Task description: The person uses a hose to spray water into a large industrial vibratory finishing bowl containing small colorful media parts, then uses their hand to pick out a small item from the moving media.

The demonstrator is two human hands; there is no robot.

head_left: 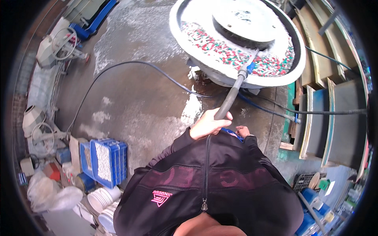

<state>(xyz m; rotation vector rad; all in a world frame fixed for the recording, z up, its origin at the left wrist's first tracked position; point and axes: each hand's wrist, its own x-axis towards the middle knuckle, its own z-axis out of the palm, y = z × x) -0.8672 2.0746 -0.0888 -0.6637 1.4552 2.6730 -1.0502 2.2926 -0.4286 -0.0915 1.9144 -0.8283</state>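
Note:
My left hand (pixel 211 124) is closed around a grey hose (pixel 232 95). It slants up and away to a metal fitting with a blue valve lever (pixel 251 67). Past the valve, the tip reaches over the rim of a large round white tub (pixel 179 41). Small red, green and white pieces (pixel 220 49) lie in the tub's ring-shaped trough, around a raised white centre disc (pixel 244 19). White foam or water covers part of them. Beside my waist hangs my right hand (pixel 243 131), fingers loosely apart, holding nothing I can see. A blue item (pixel 232 134) shows partly beside it.
A dark hose (pixel 145 63) loops across the wet floor (pixel 130 102). Blue crates (pixel 108 161) and white buckets (pixel 103 198) stand at the left, near machines with handwheels (pixel 42 137). Wood-edged panels (pixel 315 122) line the right. Blue containers (pixel 313 206) sit at the lower right.

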